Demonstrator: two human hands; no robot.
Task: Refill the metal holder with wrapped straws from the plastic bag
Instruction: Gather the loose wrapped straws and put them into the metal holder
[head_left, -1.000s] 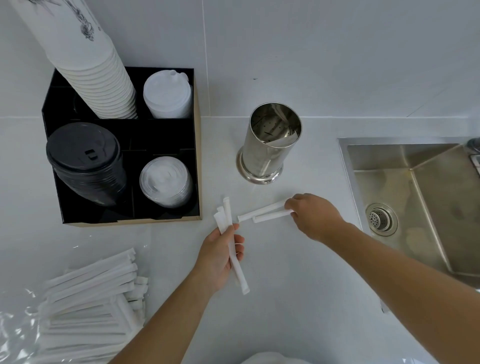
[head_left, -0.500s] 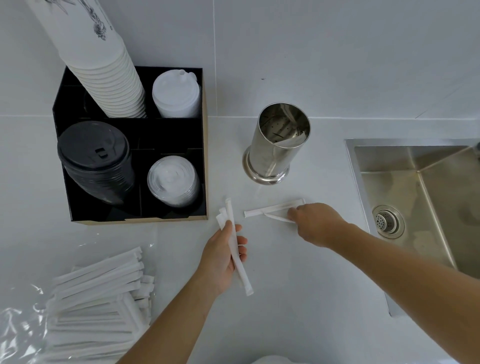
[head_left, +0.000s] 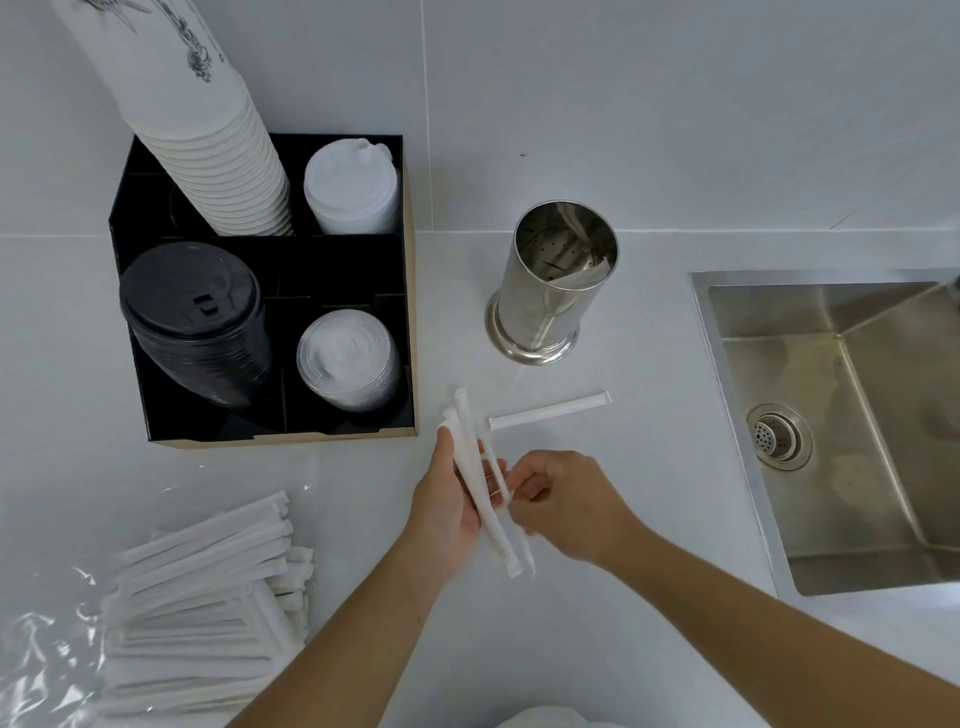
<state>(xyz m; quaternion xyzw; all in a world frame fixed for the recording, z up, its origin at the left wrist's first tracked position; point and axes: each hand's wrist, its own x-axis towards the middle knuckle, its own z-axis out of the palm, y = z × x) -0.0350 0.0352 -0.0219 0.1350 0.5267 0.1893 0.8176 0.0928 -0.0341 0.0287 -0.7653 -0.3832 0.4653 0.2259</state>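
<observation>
The shiny metal holder (head_left: 557, 291) stands upright on the white counter, with only a scrap of paper visible inside. My left hand (head_left: 445, 506) grips a small bunch of wrapped straws (head_left: 470, 441) pointing away from me. My right hand (head_left: 561, 501) is pressed against that bunch, pinching one thin wrapped straw (head_left: 500, 475) beside it. One wrapped straw (head_left: 549, 410) lies loose on the counter just beyond my hands. The clear plastic bag (head_left: 47, 654) lies at the lower left with a pile of wrapped straws (head_left: 208, 587) spilling from it.
A black organiser box (head_left: 410, 291) at the left holds a tall stack of paper cups (head_left: 208, 156), black lids (head_left: 192, 317) and white and clear lids. A steel sink (head_left: 841, 415) is sunk into the counter at the right. A tiled wall rises behind.
My right hand picked one straw off the counter and brought it left to the bunch in my left hand. One straw stayed on the counter.
</observation>
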